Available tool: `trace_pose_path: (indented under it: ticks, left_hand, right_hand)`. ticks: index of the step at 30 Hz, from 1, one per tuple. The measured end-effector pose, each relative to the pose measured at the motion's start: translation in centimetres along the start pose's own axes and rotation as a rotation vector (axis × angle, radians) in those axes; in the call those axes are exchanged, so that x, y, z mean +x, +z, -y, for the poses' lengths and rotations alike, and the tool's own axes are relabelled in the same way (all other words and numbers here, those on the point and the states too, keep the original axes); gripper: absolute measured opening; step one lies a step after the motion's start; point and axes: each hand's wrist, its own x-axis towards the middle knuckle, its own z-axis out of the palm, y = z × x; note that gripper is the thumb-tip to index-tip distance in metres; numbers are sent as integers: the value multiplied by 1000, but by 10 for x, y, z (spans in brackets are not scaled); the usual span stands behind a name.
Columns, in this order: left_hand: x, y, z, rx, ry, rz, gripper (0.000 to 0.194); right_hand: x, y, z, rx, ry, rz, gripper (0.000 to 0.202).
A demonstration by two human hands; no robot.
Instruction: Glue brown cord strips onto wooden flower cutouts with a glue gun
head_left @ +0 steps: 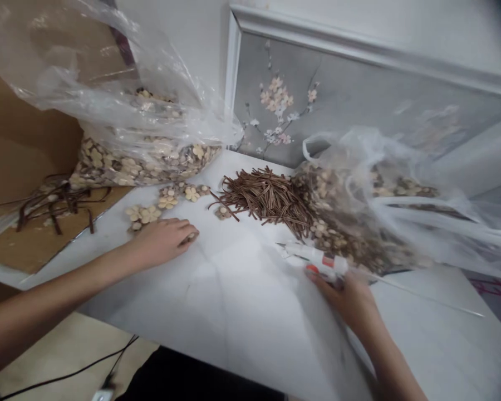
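My left hand (161, 242) rests low over the white table, its fingers curled around a small flower piece (188, 238) that shows only in part at the fingertips. Just behind it lie loose cream flower pieces (144, 214). In my right hand (354, 295) is a white hot glue gun (317, 255) with red parts, its nozzle pointing left. A long clear glue stick (434, 298) sticks out of the gun's back end. Beyond the nozzle spreads a pile of brown stem-like sticks (263, 197).
An open plastic bag of flower pieces (129, 161) stands at the back left, another bag (359, 189) at the right. Dark bent stems (58, 203) lie on a cardboard piece (29, 250). A framed flower picture (279, 106) leans behind. Black cables (79, 370) run below the table.
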Motion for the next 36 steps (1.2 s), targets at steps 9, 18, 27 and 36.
trace_pose_path:
  ticks: [9, 18, 27, 36]
  left_hand:
    - [92, -22, -18, 289, 179, -126, 33]
    - [120, -35, -25, 361, 235, -227, 21]
    - [61, -94, -113, -4, 597, -562, 17]
    - [59, -88, -126, -584, 251, -374, 15]
  right_hand:
    - [-71, -35, 5, -187, -188, -209, 72]
    - [-41, -97, 105, 272, -537, -292, 28]
    - [32, -97, 164, 794, -292, 96, 25]
    - [44, -79, 145, 1134, -199, 377, 19]
